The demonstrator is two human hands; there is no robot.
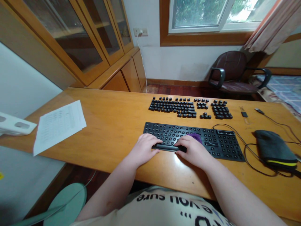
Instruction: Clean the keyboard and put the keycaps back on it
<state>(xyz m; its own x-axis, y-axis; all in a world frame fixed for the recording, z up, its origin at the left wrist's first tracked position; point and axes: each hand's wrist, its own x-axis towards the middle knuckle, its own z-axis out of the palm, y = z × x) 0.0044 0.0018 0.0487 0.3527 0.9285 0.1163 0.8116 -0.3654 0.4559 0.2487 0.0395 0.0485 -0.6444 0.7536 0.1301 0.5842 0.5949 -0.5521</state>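
Observation:
A black keyboard [171, 129] with its keycaps off lies on the desk before me, bare switches showing. At its front edge is a long black bar [167, 147] that looks like the space bar keycap. My left hand [146, 146] pinches the bar's left end between thumb and fingers. The right end is gripped the same way by my right hand [191, 150]. Behind my right knuckles a soft purple piece [196, 137] rests on the keyboard, partly hidden; its kind is unclear. Whether the bar touches the keyboard, I cannot tell.
Loose black keycaps [174, 105] lie in keyboard order behind the keyboard. On the right are a dark grey pouch [274, 149], a cable [250, 150], a USB plug [260, 111] and a small black piece [244, 114]. Paper sheets [60, 125] lie left on the desk [105, 125].

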